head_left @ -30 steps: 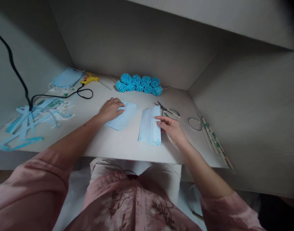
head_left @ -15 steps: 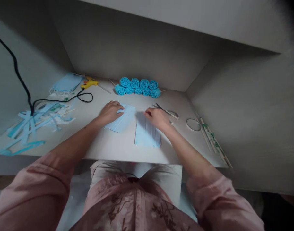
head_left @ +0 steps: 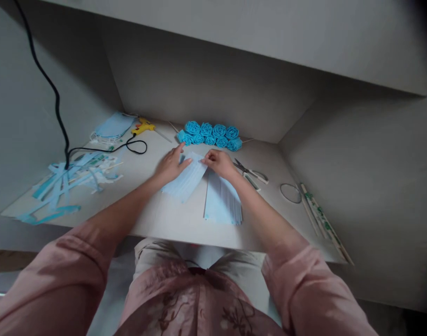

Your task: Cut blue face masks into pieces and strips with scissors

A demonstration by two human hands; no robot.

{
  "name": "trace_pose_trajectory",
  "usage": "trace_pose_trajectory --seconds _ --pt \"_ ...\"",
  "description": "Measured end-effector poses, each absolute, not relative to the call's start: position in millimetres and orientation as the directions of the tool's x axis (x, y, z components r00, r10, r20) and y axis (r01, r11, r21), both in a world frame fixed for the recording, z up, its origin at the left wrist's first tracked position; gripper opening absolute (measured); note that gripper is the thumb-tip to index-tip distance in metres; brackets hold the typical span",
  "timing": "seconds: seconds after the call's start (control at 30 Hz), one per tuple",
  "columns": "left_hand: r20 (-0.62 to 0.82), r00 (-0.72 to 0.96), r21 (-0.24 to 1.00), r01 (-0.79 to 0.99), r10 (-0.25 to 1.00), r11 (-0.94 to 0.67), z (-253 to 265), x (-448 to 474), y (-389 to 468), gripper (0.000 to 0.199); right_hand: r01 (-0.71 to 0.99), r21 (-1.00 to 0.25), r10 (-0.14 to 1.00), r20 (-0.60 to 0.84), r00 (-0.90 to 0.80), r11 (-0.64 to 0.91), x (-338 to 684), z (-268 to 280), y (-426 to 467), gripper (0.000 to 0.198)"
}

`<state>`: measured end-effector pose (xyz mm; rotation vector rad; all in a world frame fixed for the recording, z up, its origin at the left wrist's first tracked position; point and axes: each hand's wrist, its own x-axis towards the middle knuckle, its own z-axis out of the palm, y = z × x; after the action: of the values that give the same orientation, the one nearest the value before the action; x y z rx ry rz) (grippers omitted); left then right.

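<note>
A pleated light-blue mask sheet [head_left: 186, 183] lies tilted on the table in front of me. My right hand [head_left: 218, 163] pinches its upper right corner between thumb and fingers. At its upper left edge is my left hand [head_left: 170, 167], fingers spread and thumb over the sheet. Under my right wrist rests a second blue pleated stack [head_left: 223, 200], its top partly hidden by the hand and forearm. Scissors [head_left: 251, 173] with white handles lie just right of my right hand, blades slightly apart.
Blue rolled roses [head_left: 210, 133] stand in rows at the back. A yellow glue gun [head_left: 142, 126] with a black cord [head_left: 59, 107] lies beside folded masks [head_left: 114, 126]. Blue strips [head_left: 61, 186] are heaped at left. A wire ring [head_left: 290, 193] and thin sticks [head_left: 325, 224] lie at right.
My right hand has moved from the right stack to the left sheet and now pinches its corner. My left fingers have spread. The view has shifted slightly.
</note>
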<state>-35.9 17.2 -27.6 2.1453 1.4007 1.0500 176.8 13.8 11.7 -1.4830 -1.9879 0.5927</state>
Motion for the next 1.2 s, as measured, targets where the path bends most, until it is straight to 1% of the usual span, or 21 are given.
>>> trace_pose_trajectory --seconds 0.07,0.13,0.17,0.27,0.37,0.43,0.47,0.53,0.63,0.7,0.77,0.83,0.87,0.9,0.97,1.03,1.07,1.1,1.13,1.17,1.2 --pt "0.329 0.186 0.846 0.379 0.926 -0.376 -21.2 -33.5 14.7 0.083 0.545 -0.769 0.942 0.254 -0.218 0.334 178.1 20.7 7.1 0.024" --pt "0.200 0.275 0.961 0.131 0.941 -0.242 -13.8 -32.3 9.2 0.082 0.434 -0.830 0.935 0.285 -0.210 0.350 177.0 31.0 -1.4 0.025" --pt "0.111 0.345 0.988 0.064 0.932 -0.142 -10.5 -32.0 5.6 0.077 0.401 -0.846 0.935 0.295 -0.198 0.352 176.5 35.6 -5.8 0.026" --pt "-0.112 0.455 0.994 0.061 0.883 0.094 -4.4 -31.8 -5.3 0.060 0.372 -0.854 0.931 0.329 -0.155 0.364 182.4 43.9 -17.2 0.024" --pt "-0.156 0.431 0.987 0.041 0.889 0.154 -2.6 -31.7 -10.4 0.052 0.451 -0.810 0.924 0.368 -0.107 0.375 208.0 44.7 -23.8 0.023" --pt "-0.129 0.378 0.988 -0.029 0.917 0.152 -2.3 -31.7 -9.8 0.050 0.616 -0.709 0.919 0.388 -0.067 0.344 234.8 43.2 -26.9 0.027" --pt "-0.113 0.346 0.987 -0.065 0.931 0.144 -2.2 -31.5 -8.7 0.050 0.732 -0.611 0.923 0.380 -0.062 0.301 248.9 42.0 -28.9 0.028" --pt "-0.094 0.285 0.985 -0.112 0.954 0.131 -2.1 -30.8 -6.3 0.048 0.924 -0.346 0.952 0.302 -0.053 0.162 274.2 37.7 -34.9 0.028" --pt "-0.092 0.243 0.985 -0.122 0.966 0.124 -1.8 -28.8 -4.8 0.043 0.999 0.034 0.990 0.138 -0.033 0.029 296.6 24.5 -48.5 0.033" --pt "-0.084 0.253 0.987 -0.113 0.964 0.115 -1.6 -27.5 -5.2 0.039 0.987 0.159 0.996 0.092 -0.017 0.002 302.4 11.9 -57.7 0.037" --pt "-0.075 0.283 0.987 -0.117 0.956 0.113 -1.6 -26.9 -5.8 0.038 0.986 0.167 0.991 0.133 -0.017 -0.005 305.9 -0.6 -63.5 0.039" --pt "-0.070 0.304 0.984 -0.133 0.950 0.116 -2.0 -27.2 -6.1 0.040 0.994 0.105 0.979 0.202 -0.027 0.006 310.8 -9.9 -63.6 0.040" --pt "-0.072 0.308 0.983 -0.138 0.949 0.119 -2.1 -27.6 -6.2 0.042 0.999 0.042 0.973 0.228 -0.018 0.009 314.0 -12.6 -61.4 0.041" --pt "-0.078 0.309 0.983 -0.134 0.948 0.125 -2.1 -28.0 -6.5 0.044 0.999 -0.047 0.971 0.239 0.011 0.000 317.5 -13.7 -58.1 0.042" --pt "-0.107 0.301 0.983 -0.112 0.948 0.146 -1.0 -28.4 -7.9 0.045 0.945 -0.321 0.966 0.221 0.133 -0.056 323.5 -11.2 -49.9 0.046" --pt "-0.135 0.292 0.980 -0.099 0.947 0.170 1.7 -28.0 -10.6 0.044 0.741 -0.664 0.955 0.142 0.260 -0.103 325.0 -2.8 -42.9 0.049" --pt "-0.144 0.291 0.979 -0.097 0.946 0.179 3.6 -27.5 -12.5 0.043 0.578 -0.811 0.954 0.092 0.286 -0.095 323.1 3.1 -40.9 0.051" --pt "-0.148 0.291 0.979 -0.095 0.945 0.182 5.7 -26.9 -14.4 0.042 0.396 -0.916 0.961 0.052 0.273 -0.063 319.0 9.8 -40.1 0.051" --pt "-0.151 0.293 0.979 -0.089 0.944 0.184 7.7 -26.2 -16.2 0.042 0.220 -0.975 0.972 0.031 0.233 -0.022 312.8 16.7 -40.3 0.052" --pt "-0.156 0.293 0.979 -0.079 0.943 0.186 9.5 -25.4 -17.9 0.042 0.077 -0.997 0.986 0.029 0.167 0.016 304.6 23.6 -41.5 0.053" --pt "-0.162 0.290 0.980 -0.064 0.943 0.189 10.8 -24.6 -19.3 0.042 -0.016 -0.999 0.995 0.034 0.094 0.036 294.5 29.9 -43.3 0.054"
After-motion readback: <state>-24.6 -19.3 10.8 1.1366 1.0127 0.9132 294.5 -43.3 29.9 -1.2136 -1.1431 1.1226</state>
